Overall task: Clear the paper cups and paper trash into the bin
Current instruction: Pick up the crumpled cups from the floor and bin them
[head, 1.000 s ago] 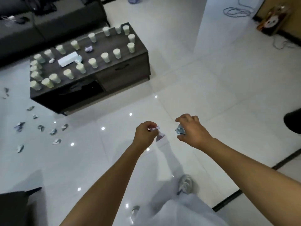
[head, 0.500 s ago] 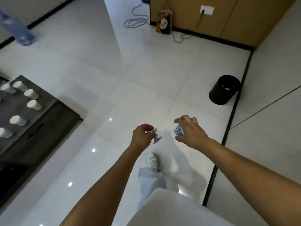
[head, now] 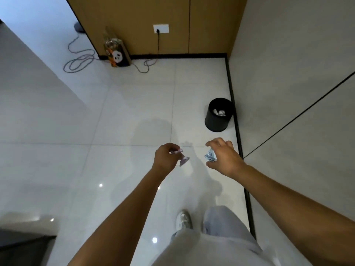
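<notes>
My left hand (head: pixel 165 156) pinches crumpled pinkish paper scraps (head: pixel 183 160) that stick out to its right. A crumpled bluish paper scrap (head: pixel 210 156) is held in the curled fingers of my right hand (head: pixel 223 156). Both hands are raised in front of me over the white tiled floor. The black round bin (head: pixel 219 123) stands ahead and slightly right, against the wall's dark skirting, with some crumpled paper (head: pixel 220 112) inside it. No paper cups are in view.
A wall (head: pixel 288 73) runs along my right side. At the far wall a panda-print bag (head: pixel 117 52) stands near loose cables (head: pixel 80 60) and a wall socket (head: pixel 161 29). A dark furniture corner (head: pixel 25 244) shows at bottom left. My shoe (head: pixel 184 221) is below.
The view has swung right, away from the coffee table with cups, and the bin has come nearer and more central. Both hands keep hold of their paper scraps.
</notes>
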`<state>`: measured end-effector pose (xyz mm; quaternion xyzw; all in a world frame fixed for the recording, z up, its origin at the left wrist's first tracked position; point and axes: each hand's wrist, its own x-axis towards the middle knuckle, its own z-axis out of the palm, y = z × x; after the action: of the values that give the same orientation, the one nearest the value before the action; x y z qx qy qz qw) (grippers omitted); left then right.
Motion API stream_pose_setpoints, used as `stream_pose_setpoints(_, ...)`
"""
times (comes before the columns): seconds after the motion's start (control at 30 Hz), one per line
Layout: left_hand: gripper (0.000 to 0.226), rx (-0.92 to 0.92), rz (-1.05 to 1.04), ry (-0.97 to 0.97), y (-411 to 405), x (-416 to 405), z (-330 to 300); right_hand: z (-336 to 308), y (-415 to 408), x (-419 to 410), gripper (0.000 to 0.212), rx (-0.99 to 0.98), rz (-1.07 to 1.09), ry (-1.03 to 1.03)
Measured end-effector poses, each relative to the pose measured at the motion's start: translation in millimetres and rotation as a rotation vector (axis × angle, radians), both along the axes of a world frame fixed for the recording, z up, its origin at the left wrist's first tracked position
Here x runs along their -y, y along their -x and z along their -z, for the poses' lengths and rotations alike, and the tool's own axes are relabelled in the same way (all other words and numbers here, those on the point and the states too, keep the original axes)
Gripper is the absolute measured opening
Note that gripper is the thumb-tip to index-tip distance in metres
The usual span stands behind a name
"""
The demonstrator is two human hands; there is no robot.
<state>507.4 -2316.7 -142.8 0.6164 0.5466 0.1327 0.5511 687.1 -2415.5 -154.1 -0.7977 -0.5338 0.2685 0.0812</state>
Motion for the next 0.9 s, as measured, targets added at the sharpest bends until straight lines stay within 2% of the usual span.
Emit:
stream_pose_setpoints(0.27,0.011,-0.037,0.117,0.013,-132,-114,33,38,-112,-83,0.060,-0.032,0.123,0.067)
stream_pose_setpoints(0.57,0.012,-0.112,0.153,0.089,-317,-240,90,94,-282,-212,0.059,-0.065,0.209,0.097)
stream_pose_setpoints(0.77,0.012,-0.131,0.069,0.174,-390,-293,124,133,-348,-257,0.059,-0.102,0.271,0.156)
stream_pose_setpoints(0.9,0.020,-0.180,0.095,0.197,-423,-324,166,175,-375,-284,0.062,-0.129,0.309,0.189)
